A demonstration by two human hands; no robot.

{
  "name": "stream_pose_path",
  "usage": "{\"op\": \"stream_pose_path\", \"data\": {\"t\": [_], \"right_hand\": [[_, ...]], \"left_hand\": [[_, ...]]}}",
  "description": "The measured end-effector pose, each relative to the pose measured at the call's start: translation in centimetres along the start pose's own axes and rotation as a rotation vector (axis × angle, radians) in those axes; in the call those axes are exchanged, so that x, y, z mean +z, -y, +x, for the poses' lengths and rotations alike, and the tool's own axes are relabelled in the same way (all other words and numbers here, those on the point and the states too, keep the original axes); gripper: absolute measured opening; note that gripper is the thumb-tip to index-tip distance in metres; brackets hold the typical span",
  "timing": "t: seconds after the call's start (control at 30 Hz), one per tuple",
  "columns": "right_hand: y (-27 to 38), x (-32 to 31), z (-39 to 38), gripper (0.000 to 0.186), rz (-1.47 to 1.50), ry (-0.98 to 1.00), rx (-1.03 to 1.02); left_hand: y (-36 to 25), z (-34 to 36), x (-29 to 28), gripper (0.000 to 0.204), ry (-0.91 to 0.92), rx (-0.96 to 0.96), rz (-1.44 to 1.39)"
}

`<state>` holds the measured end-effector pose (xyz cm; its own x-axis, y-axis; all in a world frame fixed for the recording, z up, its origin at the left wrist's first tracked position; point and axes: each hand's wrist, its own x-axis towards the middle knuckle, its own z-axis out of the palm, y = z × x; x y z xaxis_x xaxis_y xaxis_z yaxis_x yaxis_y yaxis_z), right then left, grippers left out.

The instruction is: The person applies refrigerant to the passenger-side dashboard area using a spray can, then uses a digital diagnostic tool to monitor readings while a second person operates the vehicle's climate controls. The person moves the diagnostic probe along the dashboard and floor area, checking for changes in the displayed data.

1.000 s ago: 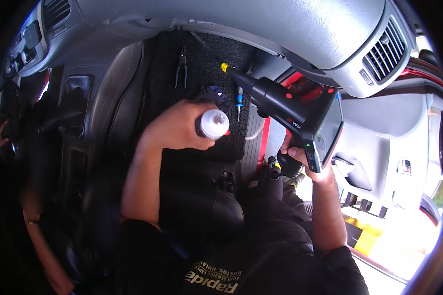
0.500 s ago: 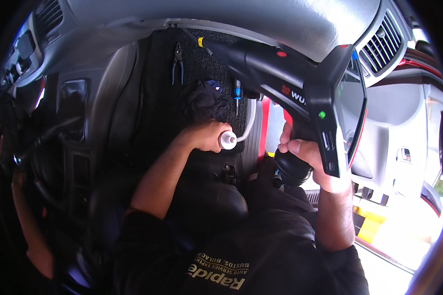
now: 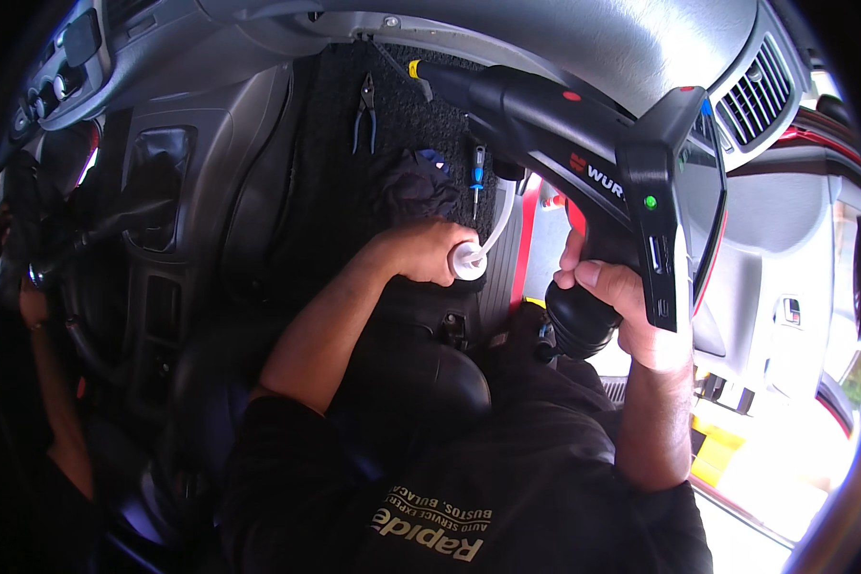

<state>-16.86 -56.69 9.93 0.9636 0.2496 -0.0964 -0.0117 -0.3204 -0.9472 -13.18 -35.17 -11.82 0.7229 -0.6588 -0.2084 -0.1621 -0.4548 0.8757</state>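
My right hand (image 3: 614, 292) is wrapped round the grip of a large black pistol-shaped device (image 3: 569, 158) with a red trigger part and a screen at its back end. A green light glows on its side. Closed round a white-topped bottle (image 3: 466, 264) is my left hand (image 3: 419, 251); the fingers hide most of the bottle's body. A pale flexible tube (image 3: 501, 228) rises from the white top toward the underside of the device, where its far end is hidden. The device's narrow front end reaches forward under the dashboard.
On the dark footwell carpet lie pliers (image 3: 365, 115), a crumpled black cloth (image 3: 413, 187) and a blue-handled screwdriver (image 3: 478, 177). The grey dashboard (image 3: 584, 38) spans the far side. An opened car door (image 3: 765, 239) stands at right. Another person's arm (image 3: 59, 411) shows at left.
The whole view has shifted, so the scene sits slightly farther right and higher. The bottle's top has turned a little, and the tube now crosses over it. Both grips are kept.
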Motion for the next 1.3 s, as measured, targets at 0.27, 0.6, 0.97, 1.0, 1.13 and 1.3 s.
{"op": "stream_pose_path", "data": {"t": [0.27, 0.6, 0.97, 1.0, 1.13, 1.3], "right_hand": [[0.8, 0.5, 0.0, 0.047, 0.153, -0.031, 0.029], [-0.1, -0.4, 0.1, 0.053, -0.009, -0.059, -0.018], [0.8, 1.1, 0.7, 0.051, 0.124, -0.038, 0.046], [0.9, 1.0, 0.7, 0.051, 0.111, -0.03, 0.045], [1.1, 0.8, 0.6, 0.05, 0.046, -0.002, 0.032], [1.0, 1.2, 0.8, 0.049, 0.011, 0.007, 0.033]], "left_hand": [[0.9, 0.1, 0.2, 0.038, -0.015, 0.041, -0.002], [0.5, 0.1, -0.1, 0.045, -0.004, 0.058, 0.03], [0.1, 0.0, -0.4, 0.045, 0.037, 0.044, -0.023], [0.1, 0.0, -0.4, 0.045, 0.04, 0.044, -0.021], [0.2, -0.1, -0.2, 0.044, 0.008, 0.075, 0.026], [-0.2, -0.4, -0.4, 0.035, -0.074, 0.167, 0.025]]}}
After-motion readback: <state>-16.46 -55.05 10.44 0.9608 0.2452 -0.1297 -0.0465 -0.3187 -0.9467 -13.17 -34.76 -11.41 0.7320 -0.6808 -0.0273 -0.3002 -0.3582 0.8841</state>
